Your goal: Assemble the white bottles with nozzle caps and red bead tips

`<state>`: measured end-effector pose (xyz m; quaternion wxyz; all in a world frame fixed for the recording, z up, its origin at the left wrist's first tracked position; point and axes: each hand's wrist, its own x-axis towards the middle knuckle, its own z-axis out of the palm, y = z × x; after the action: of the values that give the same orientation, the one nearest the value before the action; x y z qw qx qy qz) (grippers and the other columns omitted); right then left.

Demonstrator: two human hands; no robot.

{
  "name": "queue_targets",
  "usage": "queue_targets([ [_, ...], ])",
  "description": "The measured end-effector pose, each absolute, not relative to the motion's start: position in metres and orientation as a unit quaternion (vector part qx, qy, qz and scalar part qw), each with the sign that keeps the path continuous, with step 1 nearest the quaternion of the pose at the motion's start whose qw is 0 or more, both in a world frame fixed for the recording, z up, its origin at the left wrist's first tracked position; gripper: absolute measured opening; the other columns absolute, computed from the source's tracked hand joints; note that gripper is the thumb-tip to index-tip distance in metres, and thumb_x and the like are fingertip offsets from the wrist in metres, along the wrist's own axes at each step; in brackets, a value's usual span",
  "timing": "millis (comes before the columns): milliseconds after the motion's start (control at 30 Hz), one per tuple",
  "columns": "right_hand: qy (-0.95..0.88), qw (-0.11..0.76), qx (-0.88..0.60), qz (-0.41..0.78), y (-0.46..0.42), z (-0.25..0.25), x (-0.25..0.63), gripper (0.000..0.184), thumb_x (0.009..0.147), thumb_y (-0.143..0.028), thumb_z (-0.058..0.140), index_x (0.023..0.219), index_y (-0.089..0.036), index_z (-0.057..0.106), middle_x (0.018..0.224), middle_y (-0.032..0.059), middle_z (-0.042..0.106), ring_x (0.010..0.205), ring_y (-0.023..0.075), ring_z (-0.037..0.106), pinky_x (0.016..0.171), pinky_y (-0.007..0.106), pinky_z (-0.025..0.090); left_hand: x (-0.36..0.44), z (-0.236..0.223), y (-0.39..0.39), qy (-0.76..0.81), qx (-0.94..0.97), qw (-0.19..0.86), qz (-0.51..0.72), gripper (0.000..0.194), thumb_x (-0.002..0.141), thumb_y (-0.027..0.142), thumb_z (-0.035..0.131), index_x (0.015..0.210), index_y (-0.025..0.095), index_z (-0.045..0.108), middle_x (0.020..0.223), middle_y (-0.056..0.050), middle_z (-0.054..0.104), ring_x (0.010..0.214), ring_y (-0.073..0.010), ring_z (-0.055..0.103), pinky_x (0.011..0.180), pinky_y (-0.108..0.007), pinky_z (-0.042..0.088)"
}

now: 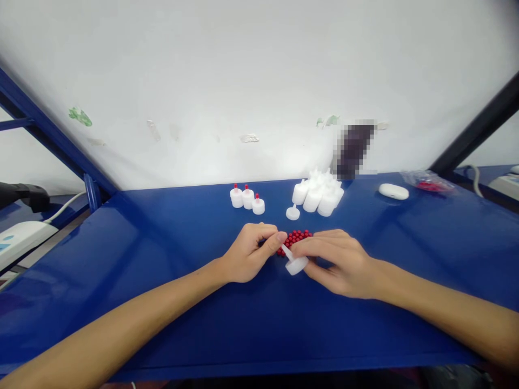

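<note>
A white nozzle cap [297, 265] is tilted in my right hand [343, 262], whose thumb and fingers pinch its round base. Its thin spout points up and left, to the fingertips of my left hand [253, 251]. My left thumb and forefinger are pressed together at the spout's tip; whatever lies between them is hidden. Just behind both hands is a cluster of small red tips [298, 235], partly covered by my fingers. Farther back on the left stand three white nozzle caps with red tips [247, 199].
White nozzle caps [318, 192] are heaped at the back, with one single cap [292, 212] in front. To the right lie a white oval case [393, 191] and a clear bag with red pieces [430, 185]. A white power strip [24, 240] sits at the far left, beyond the blue frame.
</note>
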<state>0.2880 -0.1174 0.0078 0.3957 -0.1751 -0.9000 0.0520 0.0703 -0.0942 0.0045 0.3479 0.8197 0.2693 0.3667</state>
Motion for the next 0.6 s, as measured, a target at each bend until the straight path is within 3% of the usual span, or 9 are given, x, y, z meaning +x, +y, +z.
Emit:
queue_targets([
  [233, -0.906, 0.38, -0.173, 0.062, -0.1172, 0.0106, 0.2888, 0.016, 0.09, -0.008, 0.055, 0.102, -0.019, 0.059, 0.085, 0.0006, 0.074, 0.069, 0.0118, 0.068, 0.064, 0.024, 0.051, 0.0705, 0.0025, -0.0978, 0.255, 0.835, 0.298, 0.387, 0.042, 0.103, 0.034, 0.04, 0.066, 0.015, 0.046, 0.06, 0.004, 0.043, 0.055, -0.007, 0.039, 0.056, -0.022, 0.031],
  [433, -0.912, 0.37, -0.175, 0.029, -0.1147, 0.01, 0.2915, 0.014, 0.091, -0.011, 0.055, 0.102, -0.019, 0.059, 0.08, 0.0003, 0.072, 0.061, 0.0113, 0.063, 0.059, 0.024, 0.048, 0.0707, -0.004, -0.1024, 0.218, 0.845, 0.253, 0.416, 0.023, 0.103, 0.029, 0.042, 0.087, 0.017, 0.055, 0.068, 0.003, 0.055, 0.054, -0.0065, 0.044, 0.054, -0.019, 0.036],
  [600, -0.906, 0.39, -0.163, -0.026, -0.1122, 0.0083, 0.294, 0.016, 0.09, -0.01, 0.056, 0.102, -0.019, 0.06, 0.083, 0.0013, 0.074, 0.064, 0.0127, 0.066, 0.06, 0.025, 0.05, 0.0705, -0.0038, -0.1025, 0.223, 0.835, 0.237, 0.444, 0.025, 0.104, 0.03, 0.039, 0.086, 0.017, 0.053, 0.072, 0.002, 0.057, 0.058, -0.0075, 0.048, 0.058, -0.02, 0.039],
])
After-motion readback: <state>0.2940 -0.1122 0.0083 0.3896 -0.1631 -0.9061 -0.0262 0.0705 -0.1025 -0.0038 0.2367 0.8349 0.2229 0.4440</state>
